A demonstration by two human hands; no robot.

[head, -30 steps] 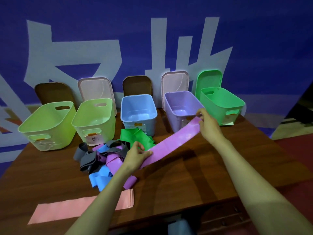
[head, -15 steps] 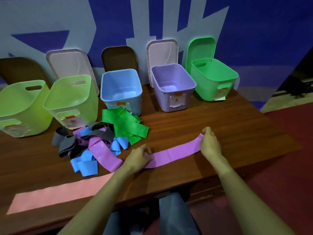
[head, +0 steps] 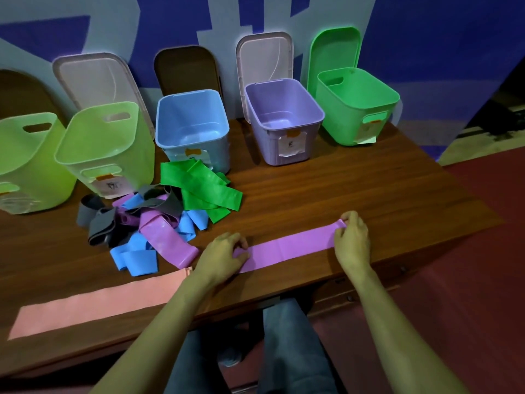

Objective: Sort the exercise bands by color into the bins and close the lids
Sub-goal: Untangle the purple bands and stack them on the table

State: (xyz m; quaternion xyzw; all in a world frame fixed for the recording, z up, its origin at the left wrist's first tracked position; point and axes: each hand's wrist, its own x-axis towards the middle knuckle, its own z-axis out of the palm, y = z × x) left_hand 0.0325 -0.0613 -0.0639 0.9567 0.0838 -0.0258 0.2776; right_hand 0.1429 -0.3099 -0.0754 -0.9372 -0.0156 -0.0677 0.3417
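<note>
Along the front edge of the table [head: 383, 194], a purple band [head: 295, 248] was laid flat. Its ends were gripped by the left hand [head: 221, 257] and pinched by the right hand [head: 352, 240], and bare wood was left open beyond. Five open bins were ranged behind: two lime bins [head: 108, 155], a blue bin [head: 176, 153], a purple bin [head: 270, 149] and a green bin [head: 341, 120]. The blue and purple floors were seen bare. Five lids [head: 264, 61] were propped against the wall.
</note>
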